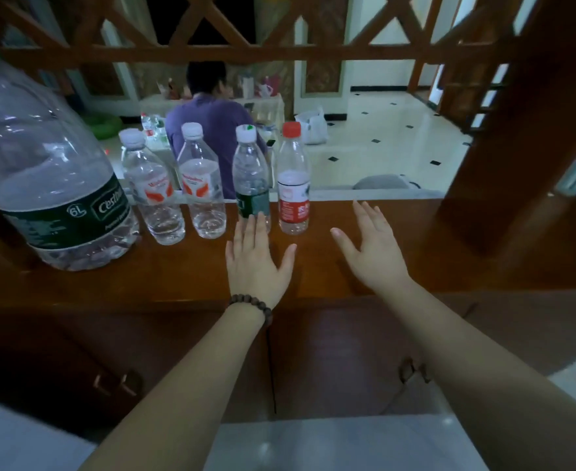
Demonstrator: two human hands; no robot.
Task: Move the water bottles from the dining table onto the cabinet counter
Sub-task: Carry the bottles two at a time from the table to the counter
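Several water bottles stand upright in a row on the brown wooden cabinet counter (399,232). At the left is a big 6L bottle (38,164) with a dark label. Then come two clear bottles with orange-and-white labels (152,188) (202,185), a green-label bottle (251,175) and a red-cap, red-label bottle (293,181). My left hand (257,260), with a bead bracelet on the wrist, lies flat and open just in front of the green-label bottle. To the right of the row, my right hand (370,246) rests open on bare counter.
A wooden lattice screen (280,49) runs above the counter's far edge, with a thick wooden post (518,130) at the right. Beyond it a person in a purple shirt (212,127) sits at a table holding more bottles. Cabinet doors with handles (116,382) are below.
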